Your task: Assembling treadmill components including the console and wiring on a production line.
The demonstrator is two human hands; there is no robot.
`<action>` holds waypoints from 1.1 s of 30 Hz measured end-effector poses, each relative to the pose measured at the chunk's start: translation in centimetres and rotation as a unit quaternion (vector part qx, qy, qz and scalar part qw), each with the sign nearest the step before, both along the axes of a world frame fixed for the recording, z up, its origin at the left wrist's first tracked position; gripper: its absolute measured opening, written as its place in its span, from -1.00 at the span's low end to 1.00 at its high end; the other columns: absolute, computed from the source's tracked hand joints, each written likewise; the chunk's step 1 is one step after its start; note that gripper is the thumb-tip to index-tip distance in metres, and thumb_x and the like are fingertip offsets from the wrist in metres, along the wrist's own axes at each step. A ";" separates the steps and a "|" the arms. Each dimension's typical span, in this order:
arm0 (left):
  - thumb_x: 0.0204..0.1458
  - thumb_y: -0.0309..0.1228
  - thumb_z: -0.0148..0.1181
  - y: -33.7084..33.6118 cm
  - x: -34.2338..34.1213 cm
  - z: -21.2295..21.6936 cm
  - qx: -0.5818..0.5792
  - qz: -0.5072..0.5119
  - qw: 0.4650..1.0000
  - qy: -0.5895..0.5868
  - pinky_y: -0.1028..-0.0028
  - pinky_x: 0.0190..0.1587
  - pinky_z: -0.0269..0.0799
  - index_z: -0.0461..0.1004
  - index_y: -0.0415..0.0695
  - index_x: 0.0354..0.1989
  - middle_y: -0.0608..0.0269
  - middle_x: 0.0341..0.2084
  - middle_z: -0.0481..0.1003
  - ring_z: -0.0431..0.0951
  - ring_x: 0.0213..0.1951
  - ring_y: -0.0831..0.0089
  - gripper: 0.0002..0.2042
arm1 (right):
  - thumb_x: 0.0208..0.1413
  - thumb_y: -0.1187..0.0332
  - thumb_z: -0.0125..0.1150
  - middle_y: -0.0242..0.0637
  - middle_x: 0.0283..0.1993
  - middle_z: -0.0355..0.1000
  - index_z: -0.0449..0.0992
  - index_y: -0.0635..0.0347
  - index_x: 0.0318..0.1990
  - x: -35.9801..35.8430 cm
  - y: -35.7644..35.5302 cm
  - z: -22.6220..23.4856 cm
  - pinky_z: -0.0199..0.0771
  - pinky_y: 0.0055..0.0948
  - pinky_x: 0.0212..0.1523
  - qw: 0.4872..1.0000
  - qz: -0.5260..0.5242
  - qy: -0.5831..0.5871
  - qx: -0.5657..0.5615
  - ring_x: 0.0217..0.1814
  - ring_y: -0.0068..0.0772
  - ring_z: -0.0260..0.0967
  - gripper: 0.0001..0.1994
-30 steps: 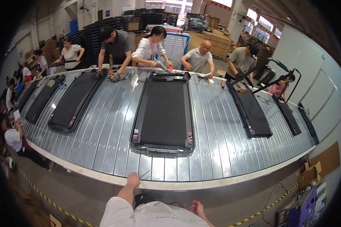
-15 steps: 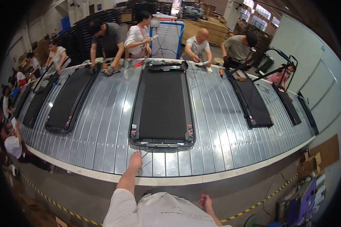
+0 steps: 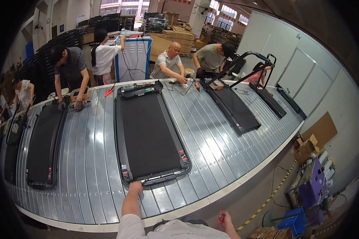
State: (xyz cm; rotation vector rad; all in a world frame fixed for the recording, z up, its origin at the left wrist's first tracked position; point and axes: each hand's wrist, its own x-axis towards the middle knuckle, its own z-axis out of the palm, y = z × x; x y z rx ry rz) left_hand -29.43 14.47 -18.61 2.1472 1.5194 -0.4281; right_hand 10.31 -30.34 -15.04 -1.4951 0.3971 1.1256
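Note:
A flat black treadmill deck [image 3: 147,131] lies before me on the slatted metal table, its near end toward me. My left hand [image 3: 135,187] is at the near left corner of its frame, seemingly touching it. The fingers are curled, and what they hold, if anything, is hidden. Low on the right, near my body and off the table, my right hand [image 3: 228,221] is closed round a small red object [image 3: 220,217], too small to name. At the deck's far end an open housing [image 3: 141,90] shows a green circuit board.
More treadmills stand on the slatted table [image 3: 211,159]: a flat one [image 3: 44,147] to the left, one with raised handrails [image 3: 235,107] to the right. Several people work along the far edge. Red pliers-like tool [image 3: 109,92] lies far left. A purple cart [image 3: 313,183] stands at right.
The view has turned to the right, so the table and treadmills sit further left. My left hand has gone from the bare slats to the deck's near frame. My right hand still holds the red object.

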 end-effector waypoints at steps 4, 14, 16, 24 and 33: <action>-0.09 -0.40 0.01 -0.1 1.0 3.1 0.056 -0.026 0.998 -0.011 0.21 -0.01 0.33 0.47 -0.08 -0.23 0.09 -0.23 0.52 0.50 -0.09 0.19 -0.76 | 0.03 0.25 -0.05 -0.28 -0.55 0.35 0.38 0.16 -0.38 -0.3 7.0 2.8 0.37 -0.34 -0.51 0.992 0.035 0.023 0.121 -0.45 -0.21 0.38 -0.82; -0.19 -0.50 -0.01 4.8 2.8 22.2 0.248 -0.032 0.961 -0.118 0.14 -0.27 0.43 0.46 -0.11 -0.38 -0.02 -0.48 0.52 0.53 -0.33 0.00 -0.83 | 0.03 0.28 -0.08 -0.09 0.08 0.36 0.42 0.10 -0.18 -5.1 28.4 9.0 0.35 -0.34 -0.36 0.932 0.112 0.061 0.339 0.11 -0.08 0.32 -0.76; -0.20 -0.50 -0.01 3.4 2.6 21.4 0.234 -0.036 0.966 -0.108 0.14 -0.27 0.43 0.45 -0.10 -0.38 -0.02 -0.50 0.52 0.53 -0.34 0.00 -0.83 | 0.03 0.30 -0.08 -0.11 0.08 0.36 0.42 0.10 -0.15 -6.0 30.3 9.4 0.34 -0.44 -0.43 0.920 0.106 0.063 0.373 0.14 -0.09 0.31 -0.75; -0.23 -0.47 0.02 -6.6 1.5 22.9 0.169 -0.057 0.981 -0.078 0.11 -0.33 0.41 0.44 -0.08 -0.34 -0.02 -0.55 0.51 0.53 -0.40 0.00 -0.79 | 0.02 0.30 -0.05 -0.09 0.10 0.35 0.44 0.05 -0.21 -5.4 25.6 11.9 0.27 -0.52 -0.48 0.894 0.090 0.146 0.413 0.22 -0.06 0.23 -0.79; -0.33 -0.61 0.06 -9.0 26.4 39.1 0.336 -0.026 0.926 -0.169 0.25 -0.07 0.26 0.41 -0.17 -0.16 0.01 -0.32 0.50 0.48 -0.21 0.15 -0.59 | 0.14 0.21 -0.19 0.19 0.24 0.12 0.50 0.13 -0.48 19.6 26.3 25.8 0.17 -0.58 -0.64 0.805 0.051 0.297 0.512 0.22 0.07 0.20 -0.66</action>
